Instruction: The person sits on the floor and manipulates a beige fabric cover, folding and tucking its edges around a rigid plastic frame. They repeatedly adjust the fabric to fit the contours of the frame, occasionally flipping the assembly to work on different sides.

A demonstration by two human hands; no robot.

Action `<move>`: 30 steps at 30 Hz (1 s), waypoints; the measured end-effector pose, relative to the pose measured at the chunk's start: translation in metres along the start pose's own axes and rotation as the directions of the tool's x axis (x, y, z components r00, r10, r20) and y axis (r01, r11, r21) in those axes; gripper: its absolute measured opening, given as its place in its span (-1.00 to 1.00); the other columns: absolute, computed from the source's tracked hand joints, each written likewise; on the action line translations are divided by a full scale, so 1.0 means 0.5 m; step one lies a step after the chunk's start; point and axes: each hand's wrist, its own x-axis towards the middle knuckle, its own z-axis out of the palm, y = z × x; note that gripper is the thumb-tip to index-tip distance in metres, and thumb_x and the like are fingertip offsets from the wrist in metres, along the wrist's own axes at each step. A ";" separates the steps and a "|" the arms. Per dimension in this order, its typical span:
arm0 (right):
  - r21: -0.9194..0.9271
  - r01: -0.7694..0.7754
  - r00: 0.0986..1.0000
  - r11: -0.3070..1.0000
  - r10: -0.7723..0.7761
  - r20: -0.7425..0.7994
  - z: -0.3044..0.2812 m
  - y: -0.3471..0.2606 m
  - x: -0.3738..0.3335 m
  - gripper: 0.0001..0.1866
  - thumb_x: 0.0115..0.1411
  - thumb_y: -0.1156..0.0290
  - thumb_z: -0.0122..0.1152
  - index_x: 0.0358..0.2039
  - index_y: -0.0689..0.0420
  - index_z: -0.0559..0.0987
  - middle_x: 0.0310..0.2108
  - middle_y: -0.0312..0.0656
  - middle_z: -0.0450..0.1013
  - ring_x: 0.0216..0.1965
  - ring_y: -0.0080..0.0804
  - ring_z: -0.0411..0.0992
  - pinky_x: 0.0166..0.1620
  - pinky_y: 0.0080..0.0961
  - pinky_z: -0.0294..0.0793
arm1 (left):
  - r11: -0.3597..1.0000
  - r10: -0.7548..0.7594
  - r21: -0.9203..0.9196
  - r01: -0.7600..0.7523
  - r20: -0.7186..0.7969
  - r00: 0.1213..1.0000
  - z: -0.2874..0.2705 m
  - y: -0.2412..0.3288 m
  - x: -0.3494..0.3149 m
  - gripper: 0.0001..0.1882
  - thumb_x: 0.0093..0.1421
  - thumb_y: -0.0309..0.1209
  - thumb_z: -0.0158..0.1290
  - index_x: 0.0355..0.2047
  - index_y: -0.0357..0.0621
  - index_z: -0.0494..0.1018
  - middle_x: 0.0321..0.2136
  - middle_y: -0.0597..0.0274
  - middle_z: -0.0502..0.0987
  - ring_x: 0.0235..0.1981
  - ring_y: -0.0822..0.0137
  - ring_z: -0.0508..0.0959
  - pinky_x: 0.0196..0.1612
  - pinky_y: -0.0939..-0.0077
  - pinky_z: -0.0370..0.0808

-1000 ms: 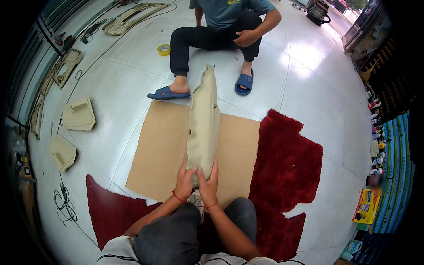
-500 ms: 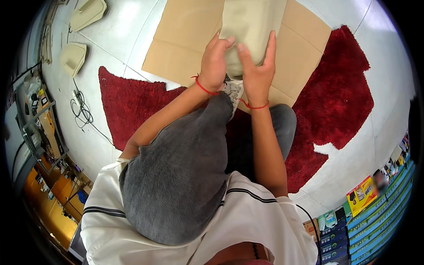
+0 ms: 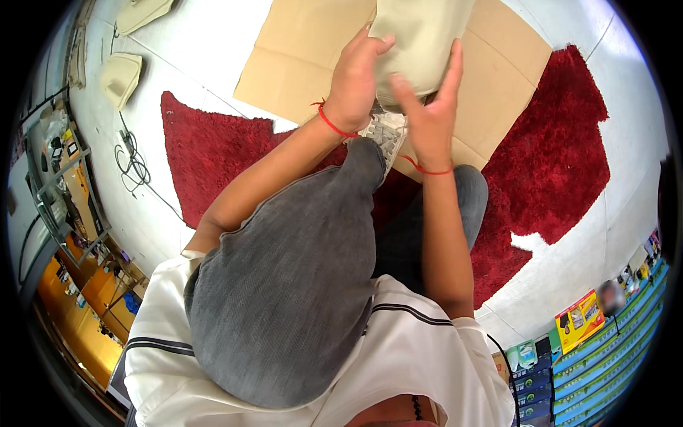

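Observation:
A beige block-like piece [image 3: 418, 46] with a smooth, leather-like covering stands over the cardboard at the top of the view; I cannot tell its exact kind. My left hand [image 3: 356, 80] grips its left side, thumb lying on the near face. On the right side, my right hand [image 3: 432, 117] holds it with the fingers along the edge and the thumb, slightly blurred, against the lower face. The far end of the piece is out of view, and some left fingers are hidden behind it. Just below its near end shows a shoe [image 3: 385, 135].
Flattened cardboard [image 3: 498, 78] lies on a red shaggy rug [image 3: 541, 167] over white floor tiles. At far left are two beige panels [image 3: 121, 80] and a coiled black cable [image 3: 133, 169]. Shelving [image 3: 71, 178] lines the left; stacked boxes [image 3: 533, 391] stand at lower right.
The whole view has shifted a little. The beige piece and both hands sit slightly higher and farther right in the picture. My right thumb has shifted on the face of the piece.

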 end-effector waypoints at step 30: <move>-0.657 0.293 0.919 0.695 -0.394 -0.006 -0.052 -0.036 -0.070 -0.82 0.11 0.53 0.42 -0.25 0.17 0.66 -0.24 -0.18 0.51 -0.18 -0.24 0.45 -0.20 -0.37 0.49 | 0.981 -0.191 0.055 0.183 0.228 0.955 0.017 0.021 -0.041 -0.39 0.27 -0.52 0.17 0.32 -0.34 0.31 0.01 0.23 0.55 -0.13 0.51 0.59 -0.08 0.54 0.54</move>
